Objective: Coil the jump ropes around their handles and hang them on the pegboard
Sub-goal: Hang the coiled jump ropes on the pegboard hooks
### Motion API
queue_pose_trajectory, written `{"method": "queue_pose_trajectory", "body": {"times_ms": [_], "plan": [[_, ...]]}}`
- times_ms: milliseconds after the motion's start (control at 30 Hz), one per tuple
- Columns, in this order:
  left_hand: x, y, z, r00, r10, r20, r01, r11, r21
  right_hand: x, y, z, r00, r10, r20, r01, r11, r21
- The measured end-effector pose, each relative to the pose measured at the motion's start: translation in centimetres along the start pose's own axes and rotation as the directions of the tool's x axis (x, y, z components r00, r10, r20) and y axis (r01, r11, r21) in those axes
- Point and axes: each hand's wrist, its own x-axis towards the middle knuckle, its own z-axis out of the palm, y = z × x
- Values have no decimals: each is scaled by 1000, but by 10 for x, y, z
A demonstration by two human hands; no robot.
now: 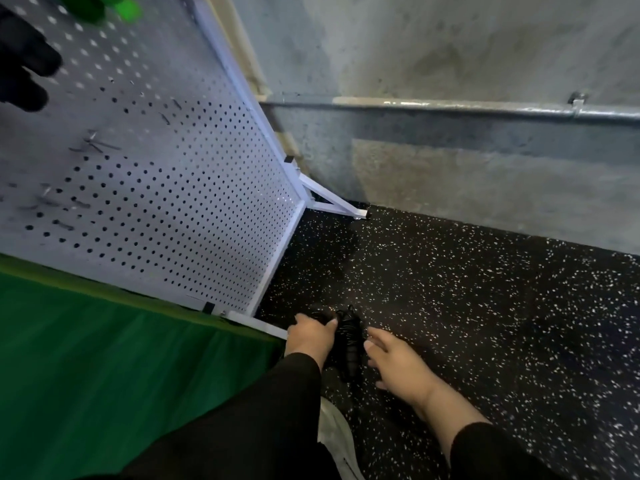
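Observation:
A black jump rope [347, 336], coiled around its handles, is low over the speckled black floor just right of the pegboard's foot. My left hand [309, 336] grips its upper end with curled fingers. My right hand [398, 358] hovers just right of the bundle with fingers spread and relaxed, holding nothing. The white pegboard [166, 161] stands at the left, tilted in view, with several small metal hooks [93, 145] on it. Black foam handles [24, 57] and something green [128, 8] hang near its top left corner.
A green mat [104, 358] lies on the floor in front of the pegboard. The board's white foot brace [332, 199] juts toward a grey concrete wall carrying a horizontal metal pipe [485, 109]. A white shoe [336, 434] shows between my arms.

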Motion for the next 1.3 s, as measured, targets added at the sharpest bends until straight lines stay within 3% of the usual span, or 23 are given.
{"method": "queue_pose_trajectory", "body": {"times_ms": [233,400,500,567,667,767,867,967,1100,1167,1233,1300], "plan": [[28,-3,27,992,-120,34,120,993,14,9,-7,1,999,49,-16,-46,992,116],[32,1,25,998,-58,23,59,997,-40,8,-8,-2,993,81,-88,-67,987,145],[17,10,11,999,37,15,-38,998,42,4,-15,-4,986,75,-149,-52,987,151],[9,14,0,999,34,3,-34,998,-54,-3,-24,-5,982,56,-182,-24,985,170],[-17,22,-16,1000,11,-21,-19,901,-433,-16,-47,-9,977,2,-215,41,980,194],[-59,42,-43,980,160,-120,-199,818,-539,-30,-76,-15,965,-62,-255,121,968,220],[-108,62,-73,913,358,-197,-406,746,-528,-46,-114,-22,946,-126,-298,225,918,328],[-160,70,-102,785,554,-276,-615,646,-453,-67,-159,-28,917,-248,-312,374,803,463],[-220,56,-134,568,776,-274,-821,513,-250,-108,-214,-38,823,-436,-365,563,715,415],[-239,44,-149,504,833,-229,-854,442,-273,-130,-230,-42,795,-474,-378,601,697,391],[-246,31,-165,489,824,-286,-841,357,-407,-148,-239,-43,791,-510,-338,611,681,403],[-247,18,-181,571,732,-372,-763,306,-569,-160,-241,-40,800,-537,-269,600,700,387]]}}
